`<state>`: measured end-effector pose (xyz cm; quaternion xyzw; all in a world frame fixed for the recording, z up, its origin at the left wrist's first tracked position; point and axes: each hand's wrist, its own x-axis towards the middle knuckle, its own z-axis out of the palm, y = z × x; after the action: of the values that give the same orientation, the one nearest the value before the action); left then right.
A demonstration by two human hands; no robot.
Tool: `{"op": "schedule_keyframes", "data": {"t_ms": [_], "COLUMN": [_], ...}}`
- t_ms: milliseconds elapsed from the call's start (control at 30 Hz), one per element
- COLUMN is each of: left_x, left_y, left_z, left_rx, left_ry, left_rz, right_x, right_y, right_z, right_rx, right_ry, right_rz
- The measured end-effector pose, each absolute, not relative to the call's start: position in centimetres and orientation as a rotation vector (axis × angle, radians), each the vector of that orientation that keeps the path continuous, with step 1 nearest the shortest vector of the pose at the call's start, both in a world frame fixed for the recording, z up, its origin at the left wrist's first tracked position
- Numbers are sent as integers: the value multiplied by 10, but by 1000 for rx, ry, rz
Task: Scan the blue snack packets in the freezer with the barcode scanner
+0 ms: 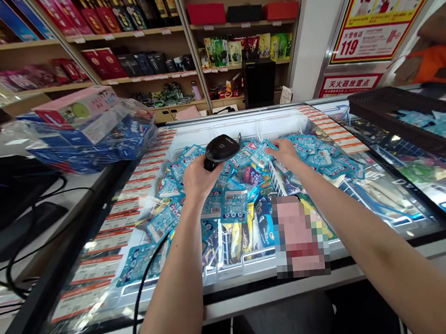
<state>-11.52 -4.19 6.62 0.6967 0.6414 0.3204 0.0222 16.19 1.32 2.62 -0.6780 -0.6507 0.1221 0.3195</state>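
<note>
My left hand is wrapped around the handle of a black barcode scanner. The scanner's head points away from me over a glass-topped chest freezer, and its black cable runs down beside my left forearm. My right hand reaches further back and its fingers close on the edge of a light-blue packet. Many similar blue packets lie loosely over the wire baskets and the wrapped ice creams in them. A pixelated pink patch covers something at the front.
A plastic-wrapped bundle of boxes stands on the left counter near cables. Orange-and-white price labels line the glass. At right is a dark tray with more blue packets. Stocked shelves stand behind; a person in orange is at far right.
</note>
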Motion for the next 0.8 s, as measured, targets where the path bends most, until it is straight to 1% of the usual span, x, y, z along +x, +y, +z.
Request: {"op": "schedule_keyframes", "data": {"t_ms": [100,167,267,433,667,800], "left_x": [-113,-111,-107,-101,-96,-94], "left_y": [-44,-45,-48,-52,-53,-53], "left_z": [67,69,70,71,71,70], "left_rx": [2215,2263,2321,2388,2418,2447], "left_ry": [1907,1829,1721,1611,1560,1547], "left_rz": [976,938,841,688,615,590], "right_x": [177,187,196,200,205,207], "right_y": [-2,-13,-26,-35,-33,-32], "right_z": [23,18,8,2,2,1], "right_rx": [-1548,-1402,-1324,-1310,-1284,-1382], "right_ry": [-1397,-1253,-1163,-1187,-1264,-1305], "right_rz": [633,712,734,782,773,716]}}
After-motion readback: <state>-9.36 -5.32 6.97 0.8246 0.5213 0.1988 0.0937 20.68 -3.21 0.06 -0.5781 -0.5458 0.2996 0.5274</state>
